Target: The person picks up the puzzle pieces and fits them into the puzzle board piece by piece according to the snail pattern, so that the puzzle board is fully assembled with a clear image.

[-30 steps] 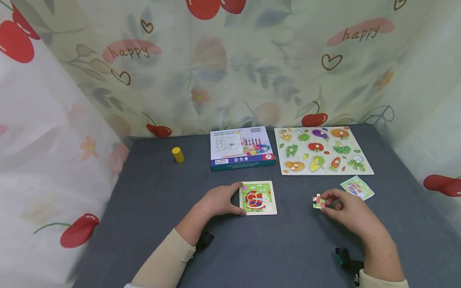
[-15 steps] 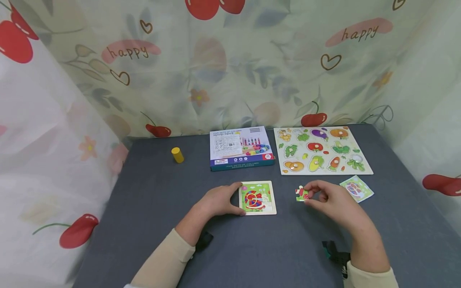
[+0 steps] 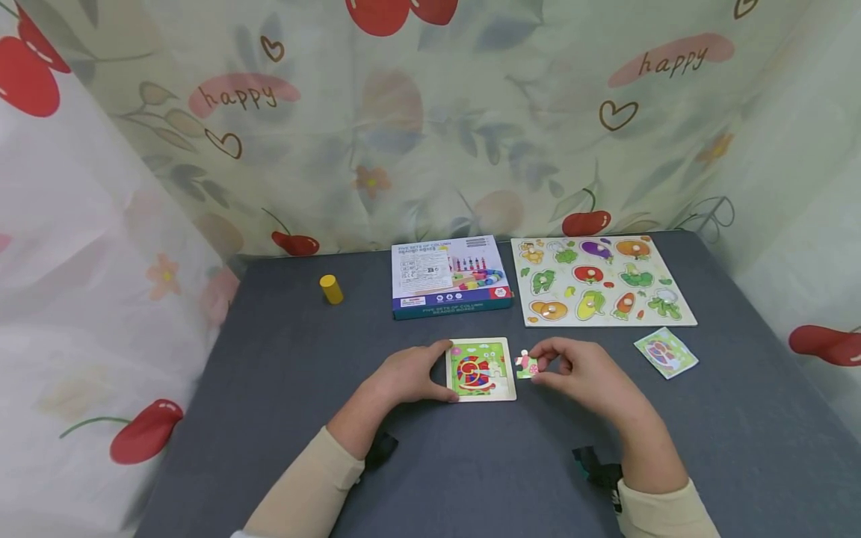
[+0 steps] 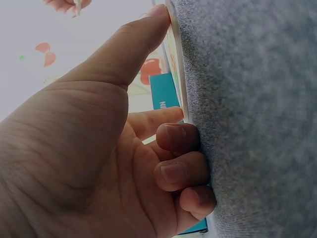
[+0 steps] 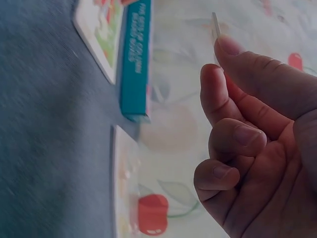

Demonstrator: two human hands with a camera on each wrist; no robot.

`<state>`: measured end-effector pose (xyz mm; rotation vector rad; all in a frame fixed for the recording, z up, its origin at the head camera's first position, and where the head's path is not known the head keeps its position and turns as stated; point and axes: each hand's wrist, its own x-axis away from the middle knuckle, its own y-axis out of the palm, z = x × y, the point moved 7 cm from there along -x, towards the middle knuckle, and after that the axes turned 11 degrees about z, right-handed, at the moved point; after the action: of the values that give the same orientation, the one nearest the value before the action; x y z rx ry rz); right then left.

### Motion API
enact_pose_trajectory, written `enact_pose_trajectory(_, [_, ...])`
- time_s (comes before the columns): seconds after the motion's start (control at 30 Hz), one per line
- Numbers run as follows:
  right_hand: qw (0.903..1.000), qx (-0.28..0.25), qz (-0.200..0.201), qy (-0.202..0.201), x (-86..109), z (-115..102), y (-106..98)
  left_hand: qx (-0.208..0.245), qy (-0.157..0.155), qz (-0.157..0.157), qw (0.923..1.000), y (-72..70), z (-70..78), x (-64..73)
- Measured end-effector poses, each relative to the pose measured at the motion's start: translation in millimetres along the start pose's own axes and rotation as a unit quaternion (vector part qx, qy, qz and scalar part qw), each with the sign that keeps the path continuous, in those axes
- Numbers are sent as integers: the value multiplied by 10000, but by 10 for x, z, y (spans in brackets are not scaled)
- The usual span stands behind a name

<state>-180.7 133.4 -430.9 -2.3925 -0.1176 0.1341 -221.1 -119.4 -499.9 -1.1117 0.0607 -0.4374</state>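
A small square jigsaw tray [image 3: 480, 370] with a colourful snail-like picture lies flat on the table. At its left side my left hand [image 3: 412, 375] holds it, thumb on the near corner and index finger on the far one. The other left fingers curl against the cloth in the left wrist view. My right hand [image 3: 587, 371] pinches a jigsaw piece [image 3: 525, 365], green with pink and red, between thumb and index finger. That piece hovers just beyond the tray's right edge. In the right wrist view the piece is edge-on above the fingertips.
Behind the tray lies a blue-and-white box [image 3: 452, 278]. A vegetable peg puzzle board [image 3: 568, 294] is right of it. A picture card [image 3: 667, 353] rests at the right, and a yellow cylinder [image 3: 332, 289] stands at the back left. Printed curtains [image 3: 430, 149] border the table.
My right hand has moved left with the jigsaw piece, from near the picture card to the tray's right edge. The left hand and tray have stayed put.
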Motion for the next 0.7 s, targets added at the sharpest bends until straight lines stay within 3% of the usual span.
enact_pose_trajectory(0.7, [9989,-75,-437,172,-140,151,602,68,86,47,9999,-5,10,2])
